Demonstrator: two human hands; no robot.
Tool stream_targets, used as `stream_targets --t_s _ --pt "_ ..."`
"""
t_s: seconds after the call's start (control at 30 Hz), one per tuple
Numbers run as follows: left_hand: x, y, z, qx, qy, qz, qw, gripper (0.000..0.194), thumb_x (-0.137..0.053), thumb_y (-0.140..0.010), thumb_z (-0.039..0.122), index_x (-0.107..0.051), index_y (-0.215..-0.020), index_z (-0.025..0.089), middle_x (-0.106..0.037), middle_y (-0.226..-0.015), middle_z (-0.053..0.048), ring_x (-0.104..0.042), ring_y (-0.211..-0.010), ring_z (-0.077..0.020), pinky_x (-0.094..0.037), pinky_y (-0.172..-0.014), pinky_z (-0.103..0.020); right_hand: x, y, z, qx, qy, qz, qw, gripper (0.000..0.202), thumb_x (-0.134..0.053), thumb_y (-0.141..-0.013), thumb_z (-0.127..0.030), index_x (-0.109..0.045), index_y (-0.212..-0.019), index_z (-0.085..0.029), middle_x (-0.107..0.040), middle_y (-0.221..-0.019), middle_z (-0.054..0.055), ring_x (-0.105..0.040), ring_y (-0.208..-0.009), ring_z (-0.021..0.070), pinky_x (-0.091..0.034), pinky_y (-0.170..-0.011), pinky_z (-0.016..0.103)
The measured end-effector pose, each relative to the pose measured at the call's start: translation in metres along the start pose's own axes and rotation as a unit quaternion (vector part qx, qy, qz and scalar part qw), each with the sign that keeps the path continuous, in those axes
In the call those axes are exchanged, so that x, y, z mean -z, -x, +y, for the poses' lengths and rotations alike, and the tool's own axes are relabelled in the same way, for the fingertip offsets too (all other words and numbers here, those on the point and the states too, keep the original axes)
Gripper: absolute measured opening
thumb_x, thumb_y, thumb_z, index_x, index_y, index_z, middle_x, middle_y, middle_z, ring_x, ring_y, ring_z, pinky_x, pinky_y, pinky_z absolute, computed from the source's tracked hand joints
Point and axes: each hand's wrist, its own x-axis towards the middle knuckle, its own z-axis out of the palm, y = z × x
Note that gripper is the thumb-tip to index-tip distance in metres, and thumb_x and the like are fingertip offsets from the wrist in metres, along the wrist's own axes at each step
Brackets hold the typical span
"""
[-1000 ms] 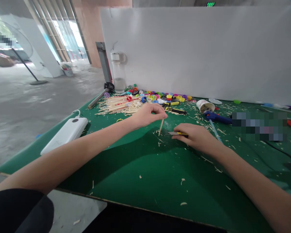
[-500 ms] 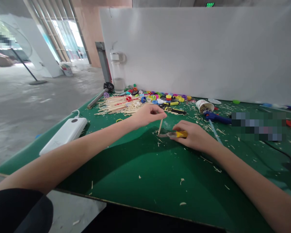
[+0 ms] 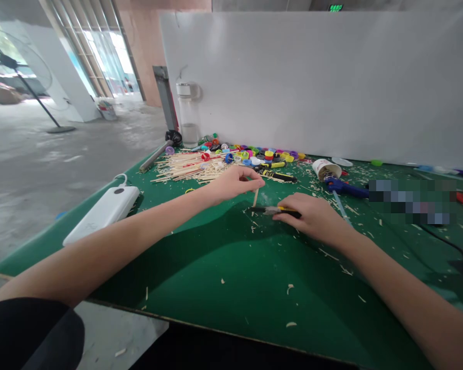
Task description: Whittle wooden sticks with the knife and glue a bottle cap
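Observation:
My left hand point(image 3: 239, 182) pinches the top of a short wooden stick point(image 3: 255, 198), which stands nearly upright on the green table point(image 3: 216, 308). My right hand point(image 3: 306, 213) is closed around a yellow and black utility knife point(image 3: 283, 210). The knife's dark blade points left and lies at the lower end of the stick. Small wood shavings point(image 3: 253, 224) are scattered just below the blade.
Behind my left hand lie many wooden sticks point(image 3: 181, 165) and colourful bottle caps point(image 3: 269, 154). A white power bank point(image 3: 104, 213) is at the left. To the right are a tipped paper cup point(image 3: 326, 168) and a blue glue gun point(image 3: 345, 187). A clear bottle point(image 3: 188, 115) stands behind.
The knife has turned in my right hand, so its blade now looks darker and more of its black handle shows. My left hand has hardly moved.

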Motion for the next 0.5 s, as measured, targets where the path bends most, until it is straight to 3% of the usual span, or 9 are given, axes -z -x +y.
stream_targets --t_s 0.17,0.5 --pt "-0.0012 0.0005 -0.0023 0.01 0.023 -0.003 1.0 0.023 -0.062 -0.079 0.038 -0.066 -0.081 0.015 -0.063 -0.076 -0.004 -0.055 -0.068 -0.0102 -0.044 -0.063 -0.024 -0.0065 0.0001 0.0031 0.037 0.019 0.025 0.999 0.025 -0.046 -0.092 -0.036 -0.063 -0.099 -0.02 -0.066 -0.096 0.007 -0.059 -0.087 0.0199 -0.043 -0.063 0.03" --pt "0.0005 0.0004 -0.0018 -0.038 -0.013 0.014 0.999 0.024 -0.065 -0.077 0.036 -0.066 -0.072 0.013 -0.059 -0.073 -0.003 -0.049 -0.065 -0.0098 -0.038 -0.06 -0.026 -0.0108 -0.001 0.0057 0.024 -0.003 0.042 0.999 0.015 -0.054 -0.088 -0.032 -0.061 -0.084 -0.019 -0.064 -0.087 0.006 -0.056 -0.082 0.0188 -0.043 -0.064 0.029"
